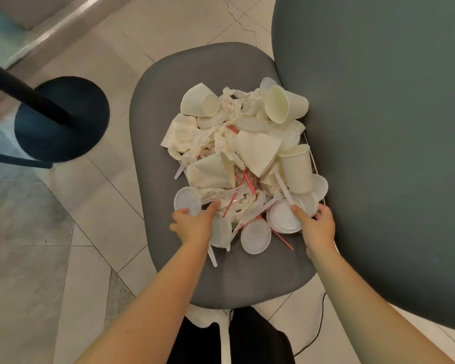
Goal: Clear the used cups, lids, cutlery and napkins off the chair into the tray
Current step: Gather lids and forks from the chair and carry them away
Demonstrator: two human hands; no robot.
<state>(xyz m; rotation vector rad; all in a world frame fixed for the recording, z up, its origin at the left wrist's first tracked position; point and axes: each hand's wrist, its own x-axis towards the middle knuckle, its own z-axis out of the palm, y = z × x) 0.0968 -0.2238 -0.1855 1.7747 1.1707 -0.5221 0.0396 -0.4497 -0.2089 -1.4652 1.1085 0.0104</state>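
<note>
Pale floor tiles run under a grey chair (168,85), its seat heaped with paper cups (297,169), crumpled napkins (195,137), plastic forks and red-striped straws. The left hand (192,224) pinches a white lid (185,199) at the heap's near left edge. The right hand (317,227) grips another lid (283,216) on the near right. Gathering looks barely begun. Next they must lift both lids clear; I cannot make out a tray for certain.

A grey chair seat (174,95) is holding a pile of paper cups (296,169), white lids (255,236), napkins (195,139), plastic forks (250,208) and straws (283,239).
</note>
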